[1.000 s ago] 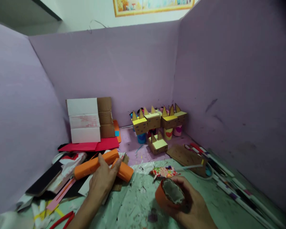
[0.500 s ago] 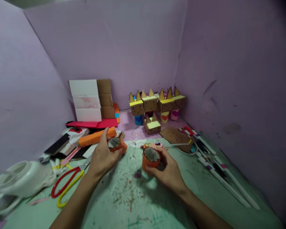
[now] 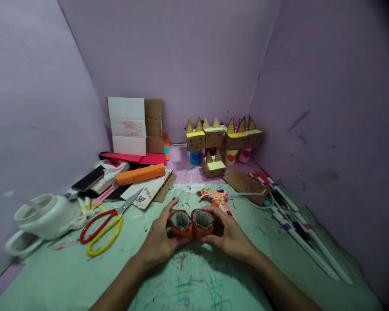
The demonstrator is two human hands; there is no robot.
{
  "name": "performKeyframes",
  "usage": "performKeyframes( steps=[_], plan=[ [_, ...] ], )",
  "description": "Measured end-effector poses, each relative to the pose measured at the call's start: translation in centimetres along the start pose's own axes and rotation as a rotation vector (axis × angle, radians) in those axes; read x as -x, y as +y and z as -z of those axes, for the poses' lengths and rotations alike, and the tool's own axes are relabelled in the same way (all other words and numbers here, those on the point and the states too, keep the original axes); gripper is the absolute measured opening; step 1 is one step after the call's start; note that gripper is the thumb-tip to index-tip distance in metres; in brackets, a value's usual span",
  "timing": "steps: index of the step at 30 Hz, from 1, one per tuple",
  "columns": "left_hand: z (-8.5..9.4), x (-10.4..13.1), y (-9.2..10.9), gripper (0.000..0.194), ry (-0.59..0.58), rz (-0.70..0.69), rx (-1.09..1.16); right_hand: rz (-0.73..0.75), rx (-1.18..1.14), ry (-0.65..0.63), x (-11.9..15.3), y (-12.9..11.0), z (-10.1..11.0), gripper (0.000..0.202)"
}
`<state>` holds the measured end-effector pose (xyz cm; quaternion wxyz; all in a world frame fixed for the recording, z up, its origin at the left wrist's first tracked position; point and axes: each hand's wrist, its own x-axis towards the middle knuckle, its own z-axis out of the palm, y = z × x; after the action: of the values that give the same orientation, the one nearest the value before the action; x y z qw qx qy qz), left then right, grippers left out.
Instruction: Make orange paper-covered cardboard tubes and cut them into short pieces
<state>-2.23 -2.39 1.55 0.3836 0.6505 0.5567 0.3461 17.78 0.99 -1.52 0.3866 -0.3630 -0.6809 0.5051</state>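
Observation:
Two short orange cardboard tubes stand upright side by side in front of me, their sides touching, with ragged corrugated rims and pale insides. My left hand (image 3: 160, 237) is closed round the left orange tube (image 3: 180, 231), thumb in front and fingers behind. Fingers of my right hand (image 3: 228, 233) wrap the right orange tube (image 3: 202, 233) in the same way. Just behind the right hand lies a floral-patterned paper piece (image 3: 217, 197). Whether the tubes' bottoms rest on the green tabletop (image 3: 194, 285) I cannot tell.
Left lie red-and-yellow scissors (image 3: 105, 226), a white teapot-like pot (image 3: 47, 216), an orange paper roll (image 3: 141, 174) and cardboard scraps (image 3: 149, 190). At the back stand a folded cardboard sheet (image 3: 128, 125) and several eared cardboard box heads (image 3: 214, 166). Markers (image 3: 306, 246) line the right side.
The left hand has brought its tube right and nearer, against the other tube. The right hand's tube has shifted slightly left. The camera view has moved a little.

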Motion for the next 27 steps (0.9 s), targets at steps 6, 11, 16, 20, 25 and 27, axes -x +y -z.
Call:
performKeyframes(
  steps=[6,11,16,20,25,27],
  plan=[
    [-0.3,0.1,-0.7,0.053,-0.047,-0.027,0.003,-0.044,-0.020,0.012,0.3,-0.5,-0.2,0.048],
    [-0.4,0.1,-0.9,0.038,-0.102,-0.050,0.010,-0.079,0.002,0.039,0.5,-0.8,-0.6,0.045],
    [-0.5,0.1,-0.7,0.040,-0.082,-0.035,0.030,-0.106,0.048,0.045,0.6,-0.5,-1.0,0.046],
    [-0.6,0.1,-0.7,0.034,-0.048,-0.036,0.027,-0.102,0.043,0.067,0.7,-0.6,-1.2,0.042],
    [-0.7,0.4,-1.1,0.033,0.037,-0.115,0.054,-0.134,0.043,0.239,0.8,-1.0,-1.6,0.046],
    [-0.7,0.6,-1.3,0.032,0.050,-0.159,0.047,-0.135,-0.002,0.274,0.8,-0.9,-1.8,0.047]
  ],
)
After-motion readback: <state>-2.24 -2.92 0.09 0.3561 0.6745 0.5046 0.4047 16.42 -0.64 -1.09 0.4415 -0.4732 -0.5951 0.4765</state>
